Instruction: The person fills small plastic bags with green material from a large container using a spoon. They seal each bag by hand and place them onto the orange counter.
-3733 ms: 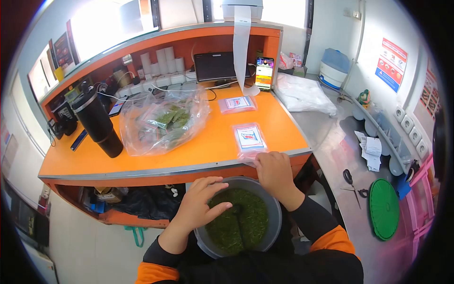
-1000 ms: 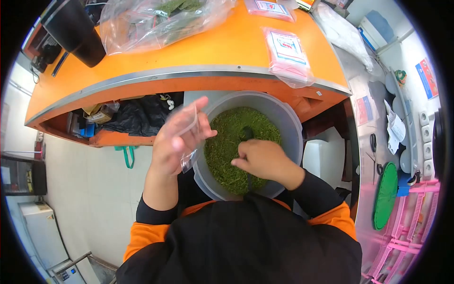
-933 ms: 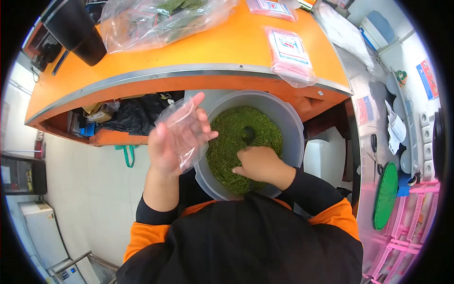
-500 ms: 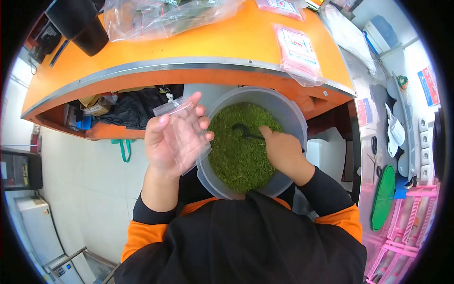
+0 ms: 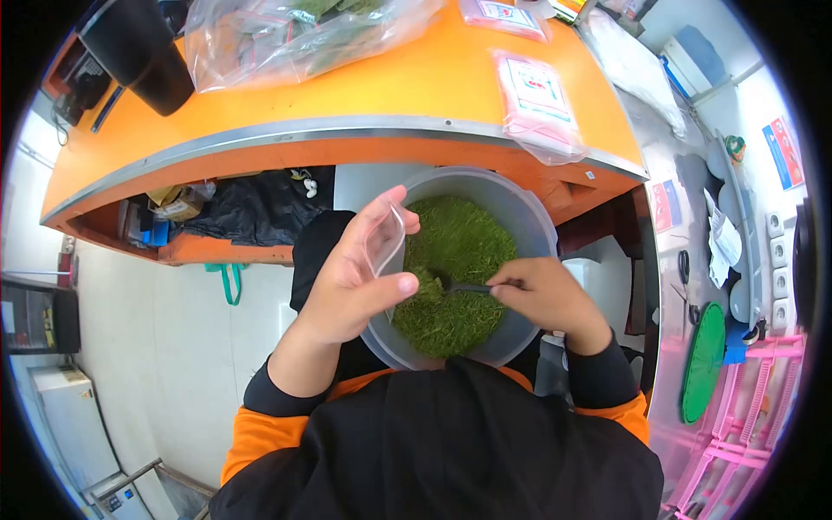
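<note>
A grey bowl (image 5: 536, 227) full of green shredded leaves (image 5: 459, 247) rests on my lap below the orange counter (image 5: 347, 95). My left hand (image 5: 351, 282) holds a small clear zip bag (image 5: 385, 245) with its mouth turned toward the leaves, over the bowl's left rim. My right hand (image 5: 546, 299) grips a dark spoon (image 5: 459, 287) that lies level across the leaves, its heaped tip close to the bag's mouth.
On the counter lie a stack of labelled pink packets (image 5: 536, 95), a large clear bag of filled packets (image 5: 295, 30) and a black tumbler (image 5: 139, 52). A steel worktop (image 5: 685, 217) at right carries a green lid (image 5: 704, 360) and scissors (image 5: 685, 260).
My left hand has turned the clear bag from flat on the palm to edge-on at the bowl. My right hand picked the spoon out of the leaves and brought a scoop toward the bag.
</note>
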Demonstrator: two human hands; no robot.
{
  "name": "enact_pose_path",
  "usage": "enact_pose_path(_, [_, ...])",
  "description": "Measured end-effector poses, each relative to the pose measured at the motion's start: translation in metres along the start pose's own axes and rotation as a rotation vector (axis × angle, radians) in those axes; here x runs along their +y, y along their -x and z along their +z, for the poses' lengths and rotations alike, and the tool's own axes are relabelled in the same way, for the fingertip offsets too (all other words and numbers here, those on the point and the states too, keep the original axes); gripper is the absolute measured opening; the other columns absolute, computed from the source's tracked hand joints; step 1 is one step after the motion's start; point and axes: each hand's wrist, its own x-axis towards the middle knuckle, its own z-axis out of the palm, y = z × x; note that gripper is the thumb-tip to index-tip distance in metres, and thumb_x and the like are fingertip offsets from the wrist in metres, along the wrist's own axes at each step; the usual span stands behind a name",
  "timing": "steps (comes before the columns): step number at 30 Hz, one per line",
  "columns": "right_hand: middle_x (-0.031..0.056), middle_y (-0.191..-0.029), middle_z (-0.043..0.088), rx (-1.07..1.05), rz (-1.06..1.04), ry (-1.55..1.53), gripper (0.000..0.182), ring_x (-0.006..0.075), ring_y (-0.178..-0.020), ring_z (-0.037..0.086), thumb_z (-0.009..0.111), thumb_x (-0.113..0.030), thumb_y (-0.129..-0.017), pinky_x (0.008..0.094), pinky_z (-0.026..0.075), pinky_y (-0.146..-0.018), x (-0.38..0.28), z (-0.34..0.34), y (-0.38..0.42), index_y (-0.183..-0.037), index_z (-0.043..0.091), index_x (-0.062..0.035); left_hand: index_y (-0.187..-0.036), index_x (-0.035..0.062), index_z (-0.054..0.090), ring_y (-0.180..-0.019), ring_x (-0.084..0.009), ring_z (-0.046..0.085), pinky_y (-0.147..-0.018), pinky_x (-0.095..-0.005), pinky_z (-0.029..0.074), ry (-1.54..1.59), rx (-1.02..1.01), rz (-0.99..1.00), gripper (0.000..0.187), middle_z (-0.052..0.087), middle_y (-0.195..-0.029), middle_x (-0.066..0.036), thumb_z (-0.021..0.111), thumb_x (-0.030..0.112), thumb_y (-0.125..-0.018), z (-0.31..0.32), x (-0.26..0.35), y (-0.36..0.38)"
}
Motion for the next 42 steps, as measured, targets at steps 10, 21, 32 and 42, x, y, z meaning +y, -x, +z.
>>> enact_pose_path(10, [0.0054, -0.062, 0.060, 0.484, -0.044, -0.047, 0.013, 0.0126, -0.052, 0.055, 0.064, -0.010, -0.075, 0.0250, 0.042, -0.049, -0.018, -0.043, 0.045, -0.083, 0.066, -0.0007, -0.122, -0.0005, 0.045, -0.108, -0.0278, 0.048, -0.094, -0.0346, 0.038, -0.797, -0.150, 0.007, 0.066, 0.050, -0.109, -0.014, 0.075, 0.021, -0.068, 0.025, -0.010, -0.021])
enact_pose_path(21, [0.0052, -0.075, 0.062, 0.806, -0.268, 0.403, 0.014, 0.0253, -0.065, 0.059, 0.068, -0.012, -0.069, 0.0348, 0.046, -0.056, -0.021, -0.031, 0.043, -0.083, 0.065, -0.0088, -0.120, 0.0004, 0.044, -0.105, -0.0254, 0.049, -0.093, -0.0348, 0.038, -0.863, -0.014, 0.107, 0.066, 0.050, -0.110, -0.014, 0.077, 0.017, -0.065, 0.033, -0.016, -0.021])
enact_pose_path(32, [0.0031, -0.074, 0.059, 0.622, -0.546, 0.276, 0.018, 0.0206, -0.066, 0.058, 0.065, -0.014, -0.074, 0.0338, 0.041, -0.057, -0.027, 0.004, 0.011, -0.092, 0.063, -0.0119, -0.137, 0.0019, 0.028, -0.113, -0.0313, 0.047, -0.097, -0.0400, 0.037, -0.951, -0.050, 0.316, 0.096, 0.048, -0.119, -0.017, 0.082, 0.024, -0.061, 0.040, -0.018, -0.023])
enact_pose_path(42, [0.0093, -0.078, 0.058, 0.610, -0.496, -0.324, 0.010, 0.0219, -0.069, 0.059, 0.054, -0.002, -0.086, 0.0305, 0.046, -0.065, -0.018, 0.011, 0.012, -0.095, 0.054, -0.0052, -0.082, 0.0020, 0.066, -0.062, -0.0227, 0.060, -0.057, -0.0310, 0.046, -0.850, -0.335, 0.064, 0.017, 0.061, -0.065, -0.010, 0.065, 0.019, -0.083, 0.039, 0.027, -0.039])
